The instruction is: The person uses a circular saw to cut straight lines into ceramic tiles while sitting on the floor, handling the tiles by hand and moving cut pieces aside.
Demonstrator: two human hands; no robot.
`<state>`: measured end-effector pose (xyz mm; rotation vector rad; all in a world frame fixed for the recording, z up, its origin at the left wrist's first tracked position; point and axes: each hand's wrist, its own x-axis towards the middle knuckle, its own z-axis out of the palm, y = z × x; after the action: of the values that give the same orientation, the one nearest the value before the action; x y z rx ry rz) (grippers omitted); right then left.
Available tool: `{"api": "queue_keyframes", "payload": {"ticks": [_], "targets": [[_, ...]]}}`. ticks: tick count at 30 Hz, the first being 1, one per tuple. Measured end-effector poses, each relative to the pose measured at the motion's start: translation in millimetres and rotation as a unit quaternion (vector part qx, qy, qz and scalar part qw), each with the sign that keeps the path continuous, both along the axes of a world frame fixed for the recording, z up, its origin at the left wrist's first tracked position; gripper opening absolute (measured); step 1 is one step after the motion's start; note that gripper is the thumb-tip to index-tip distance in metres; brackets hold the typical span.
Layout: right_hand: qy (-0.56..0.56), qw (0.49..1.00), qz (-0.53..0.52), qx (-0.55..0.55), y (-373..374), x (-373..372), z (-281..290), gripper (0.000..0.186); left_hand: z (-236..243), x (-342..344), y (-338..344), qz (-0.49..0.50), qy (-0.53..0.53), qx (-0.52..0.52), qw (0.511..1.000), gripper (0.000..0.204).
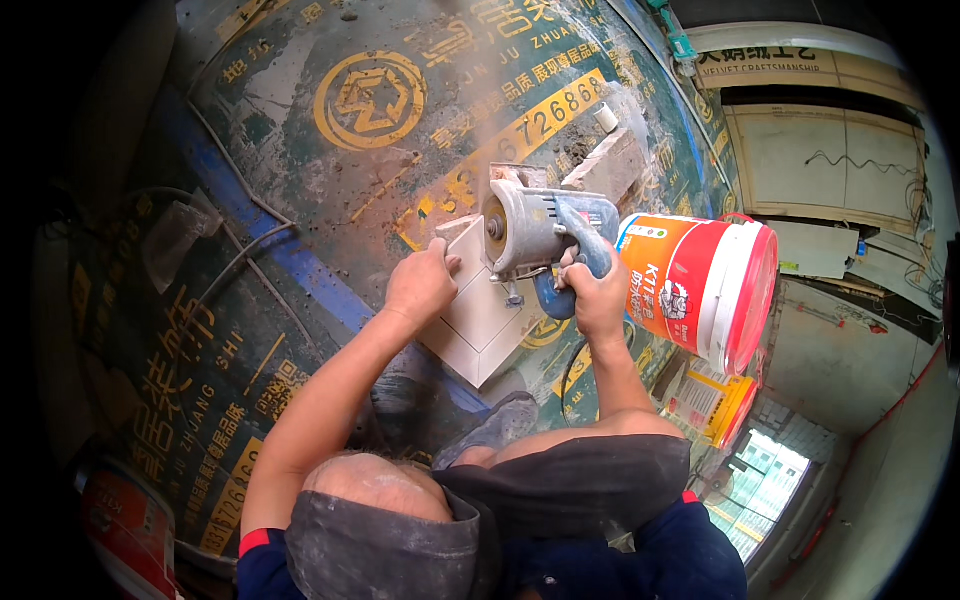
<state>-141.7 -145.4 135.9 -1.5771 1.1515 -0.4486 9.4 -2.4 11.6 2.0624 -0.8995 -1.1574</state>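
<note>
My right hand [598,292] is wrapped round the blue handle of a handheld tile-cutting saw [530,235] with a dusty grey guard. The saw rests on a pale cream tile [482,345], which has lines running along its face and a pointed corner toward me. At the tile's left edge, my left hand [422,283] grips with fingers curled and thumb near the surface. The saw body hides the tile's right part and the lower edge of the blade. Pale dust hangs in the air beyond the saw.
An orange and white bucket with a red rim [690,290] lies on its side right of the saw; a yellow bucket [712,402] is behind it. Dusty blocks [612,165] lie beyond. A cable [235,170] crosses the printed green floor covering [290,170]. Boards [835,165] lean at right.
</note>
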Motion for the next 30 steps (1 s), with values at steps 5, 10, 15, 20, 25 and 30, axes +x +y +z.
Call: {"api": "queue_keyframes", "payload": {"ticks": [5, 10, 15, 20, 25, 30], "targets": [[0.008, 1.000, -0.001, 0.000, 1, -1, 0, 0.010, 1, 0, 0, 0.001, 0.001, 0.002, 1.000, 0.024], [0.003, 1.000, 0.003, 0.006, 1, -3, -2, 0.010, 1, 0, -1, -0.001, 0.006, 0.010, 1.000, 0.024], [0.008, 1.000, 0.000, 0.004, 2, -5, -3, 0.009, 1, 0, -1, 0.001, 0.008, 0.011, 1.000, 0.024], [0.007, 1.000, 0.007, 0.007, 4, -6, -1, 0.010, 0, 0, -1, 0.002, 0.006, 0.011, 1.000, 0.024], [-0.002, 1.000, 0.011, 0.012, 5, -10, -2, 0.010, 1, 0, -1, 0.002, 0.010, 0.013, 1.000, 0.025], [0.019, 1.000, 0.012, 0.002, 5, -14, -4, 0.010, 2, 0, -1, 0.005, 0.008, 0.010, 1.000, 0.025]]}}
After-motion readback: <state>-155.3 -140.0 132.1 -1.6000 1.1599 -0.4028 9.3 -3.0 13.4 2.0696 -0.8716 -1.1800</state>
